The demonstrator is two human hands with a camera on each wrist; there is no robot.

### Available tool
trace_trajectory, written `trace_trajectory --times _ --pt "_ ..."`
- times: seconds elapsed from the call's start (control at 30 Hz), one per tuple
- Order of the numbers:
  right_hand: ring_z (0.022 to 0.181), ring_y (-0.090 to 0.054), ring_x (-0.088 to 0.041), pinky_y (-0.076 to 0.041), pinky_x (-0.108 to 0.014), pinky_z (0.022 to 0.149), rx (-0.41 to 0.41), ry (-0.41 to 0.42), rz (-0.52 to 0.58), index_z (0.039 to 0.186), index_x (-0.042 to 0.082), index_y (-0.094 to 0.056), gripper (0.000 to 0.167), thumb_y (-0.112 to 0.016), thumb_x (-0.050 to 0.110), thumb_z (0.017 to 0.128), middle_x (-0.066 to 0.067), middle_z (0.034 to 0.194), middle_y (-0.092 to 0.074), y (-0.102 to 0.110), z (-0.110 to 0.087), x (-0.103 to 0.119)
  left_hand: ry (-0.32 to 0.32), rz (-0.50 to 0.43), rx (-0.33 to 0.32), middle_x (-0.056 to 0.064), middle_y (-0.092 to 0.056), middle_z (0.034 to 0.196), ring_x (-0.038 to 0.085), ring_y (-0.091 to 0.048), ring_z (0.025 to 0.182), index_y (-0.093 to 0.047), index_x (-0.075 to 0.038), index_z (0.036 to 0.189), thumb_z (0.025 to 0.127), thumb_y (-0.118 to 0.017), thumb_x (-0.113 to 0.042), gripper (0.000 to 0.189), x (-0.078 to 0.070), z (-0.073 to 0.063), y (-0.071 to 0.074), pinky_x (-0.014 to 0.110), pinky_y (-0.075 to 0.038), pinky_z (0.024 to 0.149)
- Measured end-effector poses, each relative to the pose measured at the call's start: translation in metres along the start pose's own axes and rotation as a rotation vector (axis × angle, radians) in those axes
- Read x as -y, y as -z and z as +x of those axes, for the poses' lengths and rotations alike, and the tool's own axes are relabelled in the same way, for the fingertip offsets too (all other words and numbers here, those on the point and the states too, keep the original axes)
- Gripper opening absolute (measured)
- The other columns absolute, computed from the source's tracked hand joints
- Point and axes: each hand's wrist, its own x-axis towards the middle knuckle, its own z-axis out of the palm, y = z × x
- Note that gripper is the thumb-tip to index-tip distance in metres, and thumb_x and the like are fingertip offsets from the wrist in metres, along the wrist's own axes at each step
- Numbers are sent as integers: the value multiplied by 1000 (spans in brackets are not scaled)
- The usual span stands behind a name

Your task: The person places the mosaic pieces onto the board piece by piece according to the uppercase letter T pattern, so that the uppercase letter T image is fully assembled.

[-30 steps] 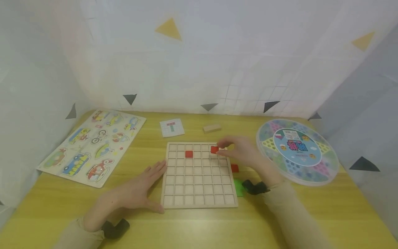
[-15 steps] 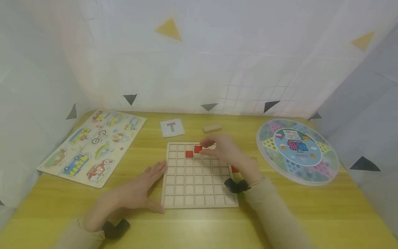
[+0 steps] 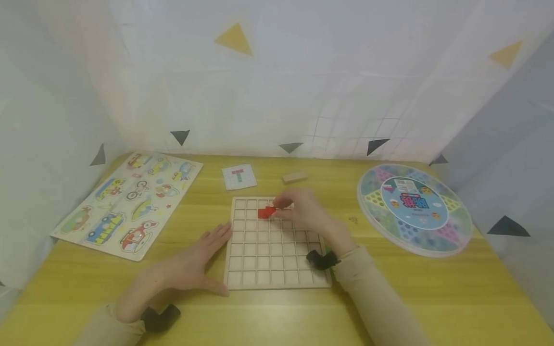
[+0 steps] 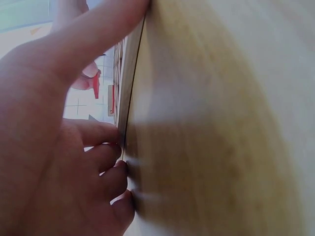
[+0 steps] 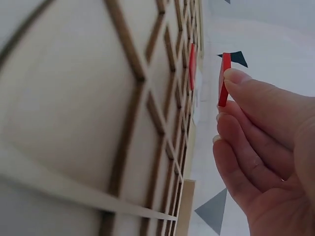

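Note:
A wooden grid board [image 3: 263, 249] lies in the middle of the table, with one red square tile [image 3: 261, 214] in a cell near its back edge. My right hand [image 3: 305, 211] pinches a second red square tile [image 5: 224, 81] between thumb and fingers. In the right wrist view that tile is raised clear of the grid; from the head it overlaps the seated tile's right side. My left hand [image 3: 190, 264] rests on the table with its fingers spread, the thumb and fingertips touching the board's left edge. Part of a green piece [image 3: 330, 254] shows past the right cuff.
Behind the board lie a paper card [image 3: 239, 178] with a red and green T and a small wooden block [image 3: 295, 178]. A vehicle puzzle board [image 3: 130, 204] is at the left. At the right sits a round game box [image 3: 414, 209].
My right hand has carried its red tile leftward over the board, up to the seated red tile. The left hand stays put. A red tile beside the board is now hidden by the right arm.

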Motion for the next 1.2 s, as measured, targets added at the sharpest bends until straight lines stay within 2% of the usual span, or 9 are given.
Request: trace_trajectory --times 0.1,0.33,0.5,1.2 --pt "90 -69 -16 -59 -31 84 6 9 -1 99 7 -76 18 -82 13 83 -3 97 -76 -1 0 -1 -5 0 0 8 0 169 38 -3 154 -13 -9 161 70 -77 -70 127 1 0 0 60 -15 122" --pt "95 -67 -16 -58 -35 89 37 -63 68 105 7 -74 23 -80 14 85 -3 101 -74 -1 -2 -6 -16 -6 -2 7 0 169 35 -2 155 -13 -8 161 70 -78 -68 127 1 1 0 57 -11 124" --pt "96 -68 -16 -58 -35 90 45 -95 79 106 7 -74 22 -79 15 86 -2 101 -74 -3 -2 -10 -15 1 -4 7 0 169 34 -2 155 -13 -8 161 69 -78 -68 127 2 1 0 56 -11 124" --pt "95 -68 -16 -58 -35 90 57 -77 19 107 5 -73 22 -78 13 87 -4 101 -74 -4 -2 -11 -14 7 -4 8 0 169 34 -3 155 -14 -7 161 69 -79 -66 127 -1 1 2 55 -12 124"
